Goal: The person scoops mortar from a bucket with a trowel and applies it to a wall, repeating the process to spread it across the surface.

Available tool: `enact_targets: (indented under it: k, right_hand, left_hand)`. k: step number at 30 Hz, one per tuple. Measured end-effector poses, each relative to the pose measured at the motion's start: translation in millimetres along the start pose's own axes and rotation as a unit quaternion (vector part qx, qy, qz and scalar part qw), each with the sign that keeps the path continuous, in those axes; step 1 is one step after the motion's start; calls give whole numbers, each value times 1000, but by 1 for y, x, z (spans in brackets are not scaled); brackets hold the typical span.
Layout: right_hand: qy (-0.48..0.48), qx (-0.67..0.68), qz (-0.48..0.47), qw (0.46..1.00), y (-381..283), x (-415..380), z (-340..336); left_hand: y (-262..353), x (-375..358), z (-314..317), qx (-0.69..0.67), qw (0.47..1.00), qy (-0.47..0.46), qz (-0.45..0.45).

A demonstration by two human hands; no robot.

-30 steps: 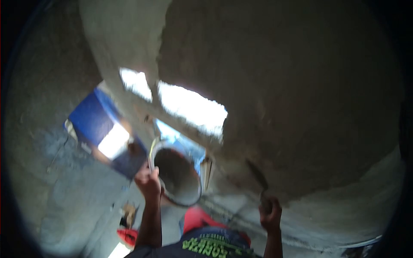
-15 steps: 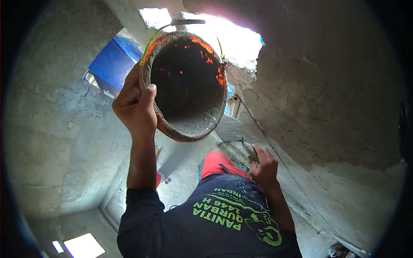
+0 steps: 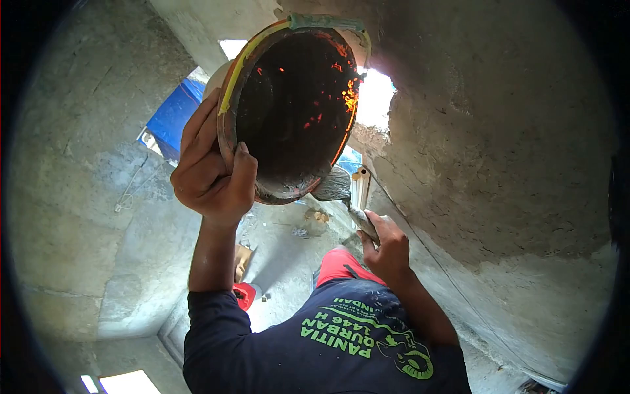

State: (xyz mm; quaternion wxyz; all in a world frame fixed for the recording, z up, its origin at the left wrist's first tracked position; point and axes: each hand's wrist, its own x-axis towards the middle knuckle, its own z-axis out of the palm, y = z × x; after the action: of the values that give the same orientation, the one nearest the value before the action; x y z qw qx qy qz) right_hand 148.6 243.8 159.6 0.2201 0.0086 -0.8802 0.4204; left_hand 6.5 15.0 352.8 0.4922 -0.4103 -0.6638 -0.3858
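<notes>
A mortar-crusted bucket [image 3: 293, 118] is held up tilted, its dark mouth turned toward me. My left hand [image 3: 213, 161] grips its left rim, thumb on the inner edge and fingers along the outside. The bucket's handle, with a green grip [image 3: 326, 22], arches over the top of the mouth. In my right hand [image 3: 388, 248] is a trowel [image 3: 333, 185], fingers closed around the handle. Its grey-smeared blade overlaps the bucket's lower right rim in this view. Orange patches show along the right side of the rim and inside.
Rough plastered wall [image 3: 499, 164] fills the right side, with a darker patch above a paler area. A thin cable [image 3: 436, 259] runs down along it. Behind the bucket are a bright opening [image 3: 376, 102] and a blue sheet [image 3: 174, 118]. A red object [image 3: 244, 295] lies on the floor.
The bucket has risen slightly and tilted, and its handle has swung closer to the rim. My right hand has brought the trowel up and left to the bucket's lower edge.
</notes>
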Motion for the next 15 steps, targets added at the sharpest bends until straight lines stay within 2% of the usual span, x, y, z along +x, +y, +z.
enact_targets:
  k: [15]
  right_hand:
    - [21, -27, 9, 999, -18, 24, -6]
  left_hand:
    - [-3, 5, -12, 103, 994, 0, 48]
